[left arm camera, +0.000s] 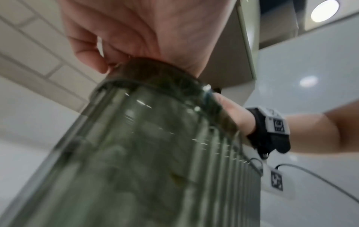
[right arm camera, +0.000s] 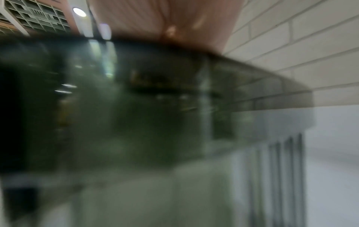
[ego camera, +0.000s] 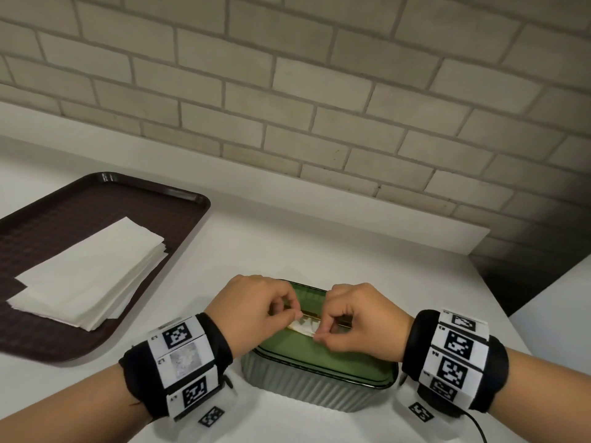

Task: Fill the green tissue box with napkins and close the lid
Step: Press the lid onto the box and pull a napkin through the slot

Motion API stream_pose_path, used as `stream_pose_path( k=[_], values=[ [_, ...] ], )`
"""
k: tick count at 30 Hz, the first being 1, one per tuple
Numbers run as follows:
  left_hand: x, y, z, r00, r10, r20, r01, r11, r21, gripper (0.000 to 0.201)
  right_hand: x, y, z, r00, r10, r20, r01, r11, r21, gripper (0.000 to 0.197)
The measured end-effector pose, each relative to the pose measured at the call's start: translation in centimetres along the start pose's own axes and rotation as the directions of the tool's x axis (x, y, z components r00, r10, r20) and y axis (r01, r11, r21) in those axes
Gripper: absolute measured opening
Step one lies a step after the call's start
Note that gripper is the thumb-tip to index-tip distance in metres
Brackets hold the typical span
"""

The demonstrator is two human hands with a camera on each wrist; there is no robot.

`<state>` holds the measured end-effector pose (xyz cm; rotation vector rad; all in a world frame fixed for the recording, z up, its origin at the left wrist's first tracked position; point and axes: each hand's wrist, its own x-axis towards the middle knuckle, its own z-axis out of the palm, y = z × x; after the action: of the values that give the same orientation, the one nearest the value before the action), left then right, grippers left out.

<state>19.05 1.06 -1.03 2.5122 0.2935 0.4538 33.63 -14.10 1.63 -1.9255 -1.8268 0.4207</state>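
Green tissue box (ego camera: 323, 366), lid (ego camera: 319, 348) on: lower centre of frame, on white counter (ego camera: 319, 251). Left hand (ego camera: 256, 311) and right hand (ego camera: 358, 321) both pinch napkin (ego camera: 303, 327) at the lid slot. Brown tray (ego camera: 188, 199), left, holds napkin stack (ego camera: 92, 273). Brick wall (ego camera: 319, 91) above.

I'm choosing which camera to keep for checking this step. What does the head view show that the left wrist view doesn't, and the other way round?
Only the head view shows the brown tray with the stack of napkins, the green lid from above, and a white napkin at its slot, pinched by the left hand and the right hand.

Only the left wrist view shows the box's ribbed side wall up close and a round ceiling light.

Both show the green tissue box, both hands and the brick wall.
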Motion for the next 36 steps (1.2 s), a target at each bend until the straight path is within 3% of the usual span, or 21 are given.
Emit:
stream_pose_path(
  k=[5, 10, 14, 18, 23, 27, 29, 30, 36],
  values=[
    [1.3, 0.4, -0.6, 0.982, 0.067, 0.178, -0.086, 0.992, 0.098, 0.013, -0.8, 0.0, 0.4, 0.992, -0.117, -0.037, 0.108, 0.977, -0.186, 0.014],
    [2.9, 1.3, -1.2, 0.926, 0.117, 0.360, -0.191, 0.966, 0.177, 0.024, -2.0, 0.0, 0.9, 0.953, -0.302, -0.026, 0.268, 0.882, -0.388, 0.019],
    [4.0, 1.8, -1.6, 0.866, 0.186, 0.463, -0.298, 0.937, 0.181, 0.023, -2.9, 0.1, 1.3, 0.942, -0.330, -0.057, 0.273, 0.855, -0.440, 0.022],
    [4.7, 1.9, -1.3, 0.819, 0.235, 0.524, -0.432, 0.853, 0.292, 0.022, -3.7, 0.7, 1.8, 0.947, -0.313, -0.071, 0.248, 0.855, -0.454, 0.022],
    [4.3, 1.5, -1.3, 0.815, 0.395, 0.424, -0.542, 0.778, 0.317, 0.022, -4.2, 1.0, 2.0, 0.966, -0.222, -0.136, 0.164, 0.925, -0.341, 0.025],
    [2.8, 1.5, -1.6, 0.804, 0.505, 0.316, -0.595, 0.694, 0.404, 0.017, -4.0, 1.1, 1.1, 0.960, 0.110, -0.259, -0.104, 0.994, 0.038, 0.026],
    [2.0, 1.5, -1.4, 0.779, 0.547, 0.307, -0.627, 0.659, 0.415, 0.010, -3.5, 1.1, 0.1, 0.961, 0.205, -0.188, -0.180, 0.974, 0.139, 0.028],
    [1.5, 1.4, -1.2, 0.772, 0.554, 0.310, -0.635, 0.651, 0.417, 0.016, -3.2, 1.1, -0.3, 0.968, 0.212, -0.132, -0.195, 0.972, 0.131, 0.030],
    [-0.5, 0.1, 0.4, 0.770, 0.588, 0.247, -0.623, 0.611, 0.487, 0.020, -0.8, 0.6, -0.7, 0.988, 0.098, 0.117, -0.091, 0.994, -0.058, 0.040]
  ],
)
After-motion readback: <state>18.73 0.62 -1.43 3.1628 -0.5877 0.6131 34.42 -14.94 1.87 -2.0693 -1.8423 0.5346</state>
